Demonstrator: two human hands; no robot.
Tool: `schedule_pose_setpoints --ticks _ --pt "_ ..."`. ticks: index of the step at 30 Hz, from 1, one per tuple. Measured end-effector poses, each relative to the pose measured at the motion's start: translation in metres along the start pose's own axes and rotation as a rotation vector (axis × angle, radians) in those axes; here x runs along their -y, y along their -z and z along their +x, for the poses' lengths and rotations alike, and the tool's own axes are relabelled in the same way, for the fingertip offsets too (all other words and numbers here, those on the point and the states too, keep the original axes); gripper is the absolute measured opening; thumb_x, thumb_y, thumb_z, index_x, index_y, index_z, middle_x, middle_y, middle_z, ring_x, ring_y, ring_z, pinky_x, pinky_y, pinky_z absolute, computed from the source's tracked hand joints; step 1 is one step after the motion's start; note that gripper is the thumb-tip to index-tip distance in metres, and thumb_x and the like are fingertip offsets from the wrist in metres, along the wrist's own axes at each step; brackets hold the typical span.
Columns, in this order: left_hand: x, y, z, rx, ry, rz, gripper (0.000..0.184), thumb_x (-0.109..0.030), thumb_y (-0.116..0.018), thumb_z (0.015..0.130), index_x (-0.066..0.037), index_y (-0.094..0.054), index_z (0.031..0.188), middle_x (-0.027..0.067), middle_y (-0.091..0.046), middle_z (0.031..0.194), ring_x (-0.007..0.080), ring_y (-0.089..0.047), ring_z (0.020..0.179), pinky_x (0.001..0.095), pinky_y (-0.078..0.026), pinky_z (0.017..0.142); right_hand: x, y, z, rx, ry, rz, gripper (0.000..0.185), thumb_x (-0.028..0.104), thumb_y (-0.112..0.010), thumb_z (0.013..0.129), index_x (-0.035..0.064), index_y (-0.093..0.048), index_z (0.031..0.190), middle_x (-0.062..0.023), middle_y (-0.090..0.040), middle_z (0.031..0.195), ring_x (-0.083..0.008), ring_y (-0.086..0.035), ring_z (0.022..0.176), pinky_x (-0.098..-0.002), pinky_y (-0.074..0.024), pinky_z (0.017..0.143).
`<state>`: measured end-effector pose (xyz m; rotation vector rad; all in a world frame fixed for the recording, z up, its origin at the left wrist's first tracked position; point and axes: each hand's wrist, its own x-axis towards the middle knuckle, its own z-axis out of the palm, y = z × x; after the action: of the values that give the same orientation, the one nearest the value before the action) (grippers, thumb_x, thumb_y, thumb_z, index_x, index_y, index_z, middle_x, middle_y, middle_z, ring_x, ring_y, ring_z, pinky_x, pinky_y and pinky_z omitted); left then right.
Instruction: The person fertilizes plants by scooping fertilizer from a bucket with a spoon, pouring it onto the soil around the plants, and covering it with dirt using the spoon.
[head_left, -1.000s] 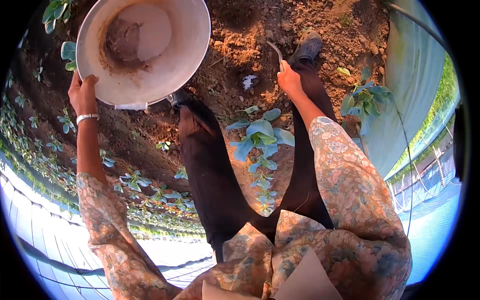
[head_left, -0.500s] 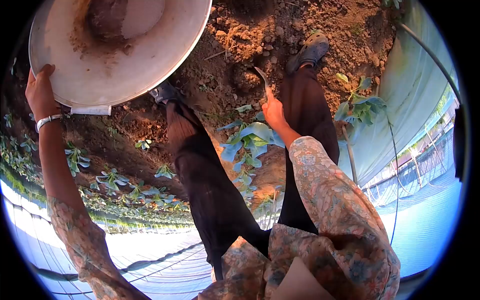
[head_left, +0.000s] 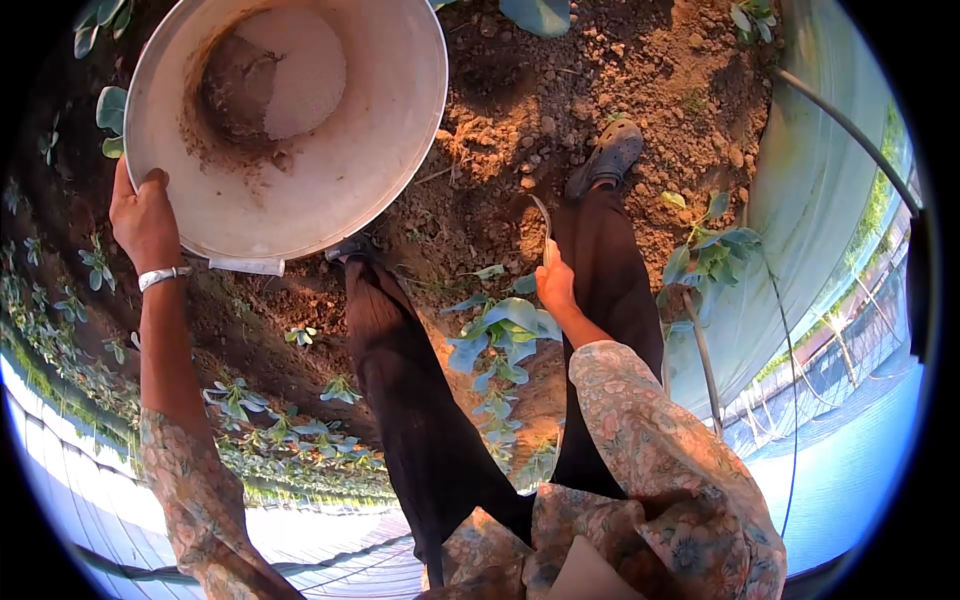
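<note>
My left hand is closed on the rim of a large white bucket, tilted so that its inside faces me. Brown dirt and a pale patch show at the bucket's bottom. In my right hand is the handle of a sickle, its thin curved blade pointing away over the soil. That hand is beside my right trouser leg, just above a leafy green plant. My left fingertips are partly hidden behind the rim.
Rough, clumpy soil lies around my shoes, the right one a grey clog. Young leafy plants grow at the left. At the right, a leafy plant stands beside pale netting, a curved pole and a stick.
The bucket and my left hand have shifted right and down in the view, and more of the bucket's inside shows. My right hand still holds the sickle, slightly lower in view.
</note>
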<state>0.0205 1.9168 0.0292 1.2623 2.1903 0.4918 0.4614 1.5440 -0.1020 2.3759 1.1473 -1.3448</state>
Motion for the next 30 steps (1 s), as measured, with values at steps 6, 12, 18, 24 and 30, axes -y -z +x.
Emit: schedule_pose_setpoints --ticks 6,12,18,24,30 --pt "-0.046 -0.019 -0.03 -0.173 -0.095 0.256 0.04 -0.008 -0.054 0.072 -0.009 -0.059 0.112 0.0149 -0.057 0.087 0.0322 -0.056 0.084 0.0388 -0.044 0.079 0.11 0.164 -0.011 0.119 0.075 0.392 0.054 0.014 -0.05 0.089 0.013 -0.031 0.14 -0.0022 -0.055 0.068 -0.0066 -0.05 0.048 -0.0231 -0.0414 0.043" --pt "-0.052 -0.03 -0.051 -0.182 -0.097 0.156 0.049 -0.001 -0.05 0.066 -0.006 -0.054 0.115 0.0176 -0.048 0.089 0.0358 -0.052 0.08 0.0423 -0.044 0.077 0.252 0.183 0.009 0.25 0.607 0.28 0.051 0.01 -0.051 0.086 0.0084 -0.038 0.135 -0.0139 -0.059 0.073 -0.0223 -0.06 0.057 -0.0355 -0.0452 0.05" --pt "-0.059 -0.032 -0.059 -0.153 -0.08 0.152 0.052 0.002 -0.051 0.066 -0.005 -0.05 0.118 0.0174 -0.046 0.092 0.0353 -0.052 0.082 0.0419 -0.044 0.079 0.358 0.027 0.171 -0.043 1.038 -1.158 0.039 0.009 -0.054 0.079 -0.0027 -0.049 0.116 -0.023 -0.061 0.083 -0.0384 -0.06 0.079 -0.043 -0.0487 0.067" --pt "-0.055 -0.037 -0.061 -0.145 -0.097 0.114 0.054 0.003 -0.051 0.065 -0.005 -0.049 0.118 0.0171 -0.044 0.092 0.0346 -0.051 0.082 0.0424 -0.043 0.078 0.387 -0.024 0.182 0.021 0.628 -0.053 0.025 0.011 -0.054 0.08 -0.0042 -0.058 0.1 -0.0199 -0.064 0.088 -0.0315 -0.062 0.084 -0.0442 -0.049 0.067" --pt "-0.054 -0.038 -0.057 -0.204 -0.107 0.133 0.047 0.0 -0.053 0.069 -0.01 -0.053 0.115 0.0154 -0.047 0.085 0.0342 -0.051 0.077 0.0403 -0.043 0.073 0.354 0.047 0.14 0.567 0.367 0.446 0.04 0.016 -0.054 0.083 0.0012 -0.054 0.12 -0.009 -0.06 0.069 -0.0158 -0.056 0.052 -0.0299 -0.0448 0.046"
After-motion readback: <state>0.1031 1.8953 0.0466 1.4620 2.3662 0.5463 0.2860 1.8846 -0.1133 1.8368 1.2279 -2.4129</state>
